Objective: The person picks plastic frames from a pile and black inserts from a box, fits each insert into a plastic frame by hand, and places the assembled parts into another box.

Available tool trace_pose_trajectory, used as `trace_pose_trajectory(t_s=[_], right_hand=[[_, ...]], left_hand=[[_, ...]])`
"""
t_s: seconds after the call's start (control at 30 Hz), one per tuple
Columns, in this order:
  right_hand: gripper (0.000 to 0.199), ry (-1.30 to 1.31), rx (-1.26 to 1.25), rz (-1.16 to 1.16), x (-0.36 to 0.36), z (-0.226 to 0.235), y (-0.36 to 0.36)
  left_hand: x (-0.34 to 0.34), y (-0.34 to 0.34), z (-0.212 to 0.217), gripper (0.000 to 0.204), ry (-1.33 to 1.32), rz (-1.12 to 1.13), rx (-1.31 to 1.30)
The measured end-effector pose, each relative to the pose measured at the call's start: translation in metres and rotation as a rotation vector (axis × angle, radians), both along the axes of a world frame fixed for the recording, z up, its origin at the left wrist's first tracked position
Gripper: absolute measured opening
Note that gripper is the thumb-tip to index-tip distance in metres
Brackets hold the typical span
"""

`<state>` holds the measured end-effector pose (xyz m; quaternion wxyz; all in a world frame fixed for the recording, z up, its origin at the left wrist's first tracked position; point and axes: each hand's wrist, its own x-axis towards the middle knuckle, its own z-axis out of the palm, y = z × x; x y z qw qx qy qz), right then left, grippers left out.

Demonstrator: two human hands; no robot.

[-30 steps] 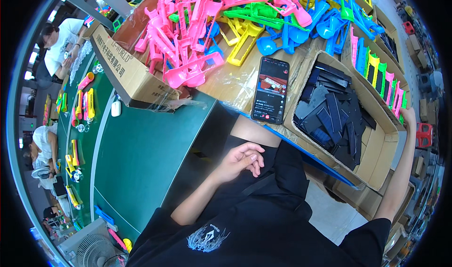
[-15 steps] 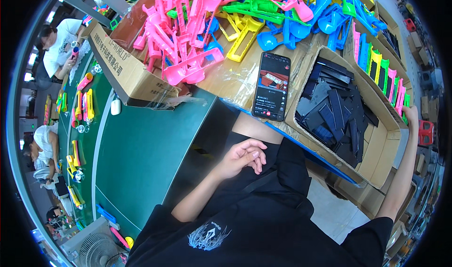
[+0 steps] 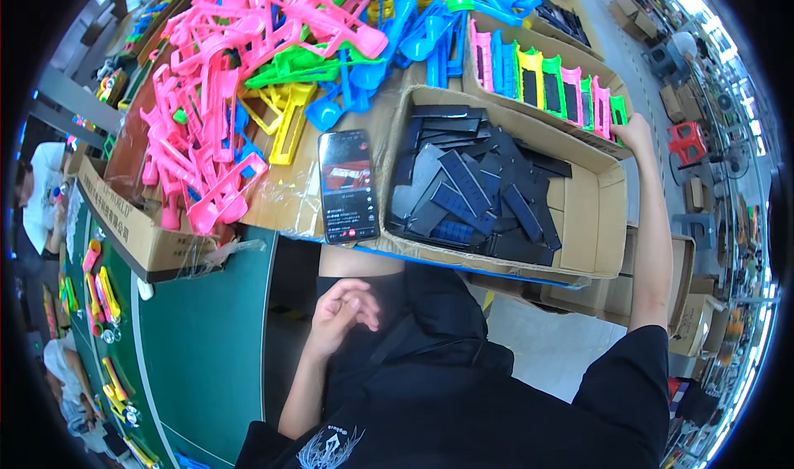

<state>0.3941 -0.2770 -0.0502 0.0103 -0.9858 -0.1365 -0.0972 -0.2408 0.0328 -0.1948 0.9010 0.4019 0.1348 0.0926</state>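
Observation:
My right hand [image 3: 635,136] reaches out to the far right, its fingers closed round the edge of a green plastic frame [image 3: 619,110]. That frame is the last in a row of upright pink, blue, green and yellow plastic frames [image 3: 530,74] in a long cardboard box; several have dark panels in them. The fingertips are partly hidden. Above my lap, my left hand [image 3: 345,313] hangs loosely with half-bent fingers and nothing visible in it. Between the arms, a cardboard box [image 3: 594,258] contains a loose pile of flat black panels [image 3: 463,192].
A phone [image 3: 347,189] with a lit screen lies left of the panel box. Beyond it is a heap of pink, green, yellow and blue plastic frames [image 3: 217,97]. On the left, a green table [image 3: 207,337] bears coloured parts, with people beside it. A red stool [image 3: 686,141] stands at far right.
My view has turned to the right, so the boxes and phone appear farther left. My right hand stays at the end of the frame row, and my left stays above my lap.

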Motion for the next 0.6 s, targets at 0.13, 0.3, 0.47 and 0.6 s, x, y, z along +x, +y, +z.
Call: trace_pose_trajectory(t_s=[0.13,0.3,0.47,0.6], right_hand=[[0.047,-0.029,0.032,0.017,-0.006,-0.001,-0.003],[0.049,0.002,0.011,-0.020,-0.010,-0.001,0.004],[0.049,0.047,-0.025,-0.090,-0.022,0.004,0.017],[0.051,-0.008,-0.058,-0.043,-0.024,0.010,0.009]], left_hand=[[0.006,0.004,0.029,0.026,0.025,0.034,0.303],[0.012,0.018,0.068,0.020,0.074,0.233,0.633],[0.017,0.029,0.078,0.016,0.135,0.380,0.738],[0.018,0.035,0.079,0.014,0.188,0.455,0.809]])
